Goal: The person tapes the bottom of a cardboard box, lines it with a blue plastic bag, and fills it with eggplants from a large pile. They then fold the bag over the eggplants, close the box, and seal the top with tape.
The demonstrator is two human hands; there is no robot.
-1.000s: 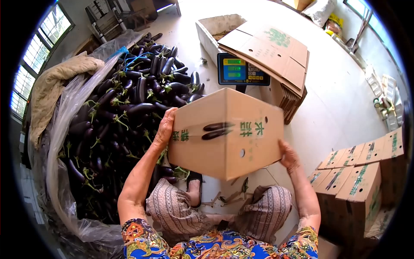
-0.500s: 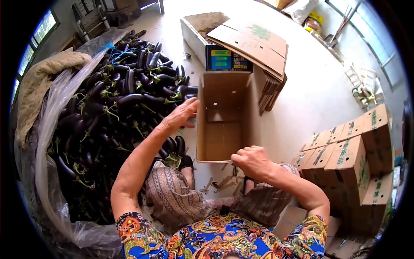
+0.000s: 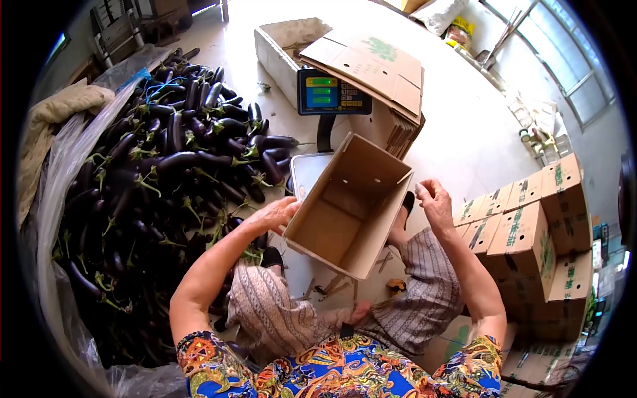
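An open-topped cardboard box (image 3: 348, 209) sits tilted and turned at an angle before me, its inside bare and small round holes in its walls. My left hand (image 3: 273, 216) is at its left side, fingers stretched out and reaching the rim area. Off the box's right corner is my right hand (image 3: 436, 202), raised and apart from the cardboard; its fingers are curled together, and what they hold, if anything, is hidden. Under and behind the box shows the metal platform of a scale (image 3: 306, 174), with a lit display (image 3: 323, 91) on a post.
A large heap of eggplants (image 3: 179, 159) on plastic sheeting (image 3: 73, 179) lies left. Flattened cartons (image 3: 371, 56) lean behind the scale display, against a white foam bin (image 3: 275, 56). Closed cartons (image 3: 524, 232) are stacked at right. Cardboard scraps (image 3: 335, 287) litter the floor between my feet.
The box has turned clockwise and shifted right, uncovering the scale platform. My right hand has left the near rim and moved up and right. My left hand is lower, still beside the box.
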